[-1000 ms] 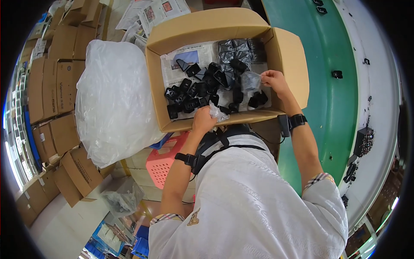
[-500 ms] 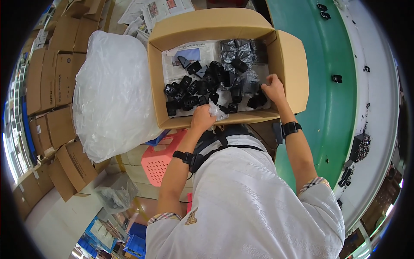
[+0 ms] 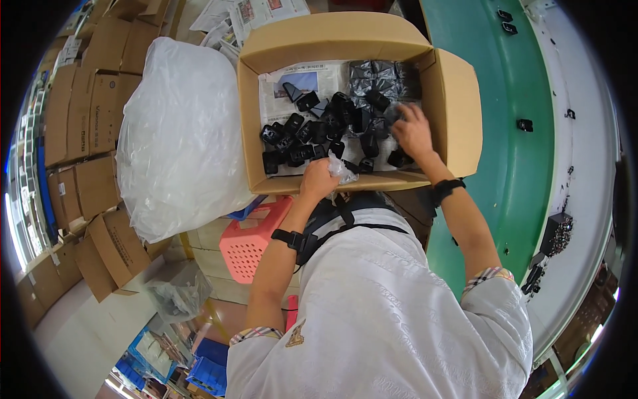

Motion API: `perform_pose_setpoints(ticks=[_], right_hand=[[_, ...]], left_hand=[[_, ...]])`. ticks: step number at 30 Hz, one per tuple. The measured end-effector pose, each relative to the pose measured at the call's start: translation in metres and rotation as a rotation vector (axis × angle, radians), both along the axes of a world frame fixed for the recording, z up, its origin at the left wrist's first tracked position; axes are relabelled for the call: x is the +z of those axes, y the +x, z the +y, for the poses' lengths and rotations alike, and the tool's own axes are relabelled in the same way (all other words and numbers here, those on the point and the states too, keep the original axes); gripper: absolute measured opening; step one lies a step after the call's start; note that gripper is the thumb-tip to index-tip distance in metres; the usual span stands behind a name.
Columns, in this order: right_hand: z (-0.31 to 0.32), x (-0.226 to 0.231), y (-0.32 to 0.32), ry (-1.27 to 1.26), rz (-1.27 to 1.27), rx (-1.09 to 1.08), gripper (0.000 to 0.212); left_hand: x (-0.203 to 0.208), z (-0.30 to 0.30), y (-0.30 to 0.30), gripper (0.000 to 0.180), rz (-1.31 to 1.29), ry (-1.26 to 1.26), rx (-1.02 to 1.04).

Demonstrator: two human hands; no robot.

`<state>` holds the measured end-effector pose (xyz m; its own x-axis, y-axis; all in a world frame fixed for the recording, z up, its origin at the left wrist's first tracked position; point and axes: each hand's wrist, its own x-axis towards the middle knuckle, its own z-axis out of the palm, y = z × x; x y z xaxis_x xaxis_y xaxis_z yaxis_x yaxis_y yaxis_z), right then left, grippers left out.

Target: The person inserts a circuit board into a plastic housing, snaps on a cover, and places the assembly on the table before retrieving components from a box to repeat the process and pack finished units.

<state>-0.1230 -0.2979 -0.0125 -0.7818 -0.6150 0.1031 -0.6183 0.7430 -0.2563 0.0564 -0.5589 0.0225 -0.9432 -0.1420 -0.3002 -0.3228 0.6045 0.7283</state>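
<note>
The left hand (image 3: 318, 181) pinched a small clear plastic bag (image 3: 343, 167) at the near wall of the open cardboard box (image 3: 458, 100). The right hand (image 3: 413, 130), fingers spread, rested on the black plastic parts (image 3: 319, 130) lying on newspaper (image 3: 279, 93) inside.

So I count one open cardboard box (image 3: 458, 93) in front of me, with maybe twenty-ish small black plastic parts (image 3: 312, 133) inside, too piled up for an exact number. One big clear plastic bag (image 3: 179, 133), one pink basket (image 3: 256, 236), two wristbands on me, and a dozen or so stacked cartons (image 3: 86, 86).
</note>
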Motion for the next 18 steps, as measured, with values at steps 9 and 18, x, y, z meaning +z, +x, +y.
perform_pose_setpoints(ticks=[9, 18], right_hand=[[0.009, 0.025, -0.024, -0.343, -0.515, -0.137, 0.021], [-0.014, -0.073, -0.001, 0.395, -0.522, -0.263, 0.033]], left_hand=[[-0.008, 0.001, -0.002, 0.028, -0.040, 0.011, -0.033], [-0.012, 0.003, -0.003, 0.028, -0.071, -0.041, -0.039]])
